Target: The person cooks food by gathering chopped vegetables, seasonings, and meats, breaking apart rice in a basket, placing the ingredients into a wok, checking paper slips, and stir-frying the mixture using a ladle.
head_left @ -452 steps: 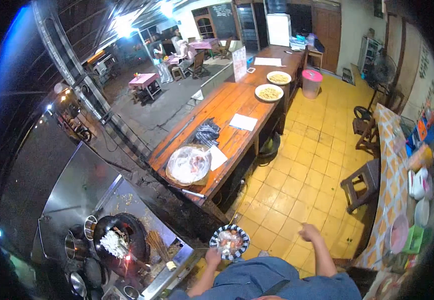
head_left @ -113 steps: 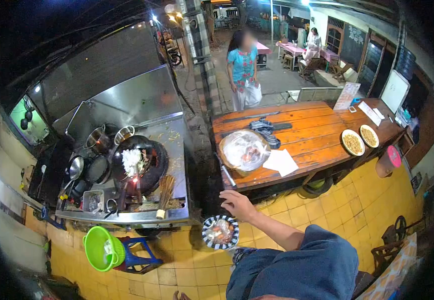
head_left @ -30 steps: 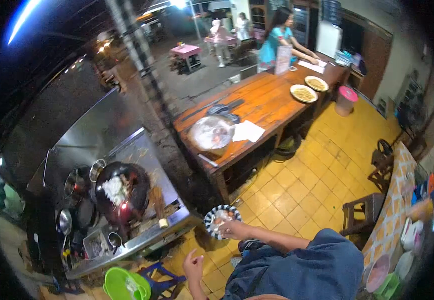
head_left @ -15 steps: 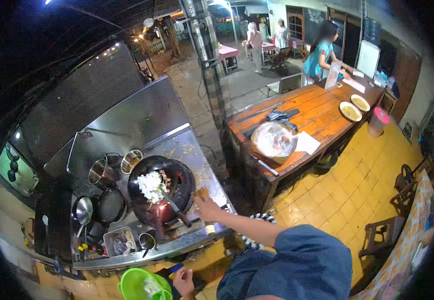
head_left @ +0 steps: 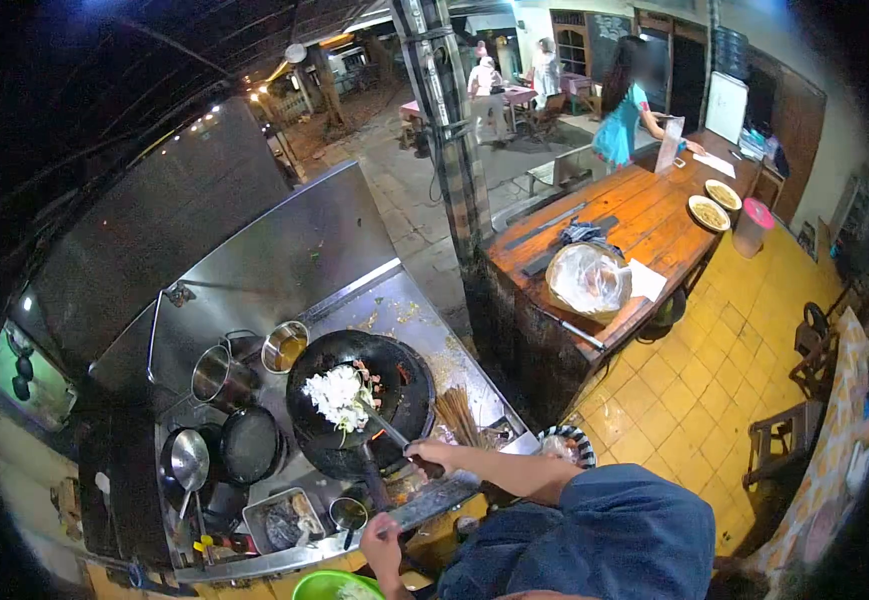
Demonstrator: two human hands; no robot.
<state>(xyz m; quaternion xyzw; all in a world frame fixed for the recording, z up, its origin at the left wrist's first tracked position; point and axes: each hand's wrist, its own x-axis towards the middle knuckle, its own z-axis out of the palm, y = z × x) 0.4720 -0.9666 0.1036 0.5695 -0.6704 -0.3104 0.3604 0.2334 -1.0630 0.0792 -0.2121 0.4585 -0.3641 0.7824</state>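
Observation:
My right hand (head_left: 430, 456) is wrapped round the handle of a wok spatula (head_left: 386, 426), whose blade is buried in food in the black wok (head_left: 412, 388). White rice (head_left: 341, 397) is heaped there, with pinkish pieces and greenish shreds beside and under it. My left hand (head_left: 382, 535) is just below the end of the wok's handle (head_left: 373, 484), fingers slightly bent and nothing seen in them. Whether it touches the handle I cannot tell. Under that hand, a green bowl (head_left: 316, 584) with some white rice is cut off by the bottom edge.
A bamboo brush (head_left: 461, 415) lies right of the wok. Pots (head_left: 222, 378), a pan (head_left: 252, 445), a ladle (head_left: 190, 462) and a metal tray (head_left: 251, 520) crowd the left. A wooden table (head_left: 644, 205) holds two plates of food (head_left: 709, 213); a person (head_left: 622, 120) stands behind it.
My right hand has moved from beside the wok, by the brush, onto the spatula handle. My left hand has risen from beside the green bowl towards the wok handle. The view has shifted.

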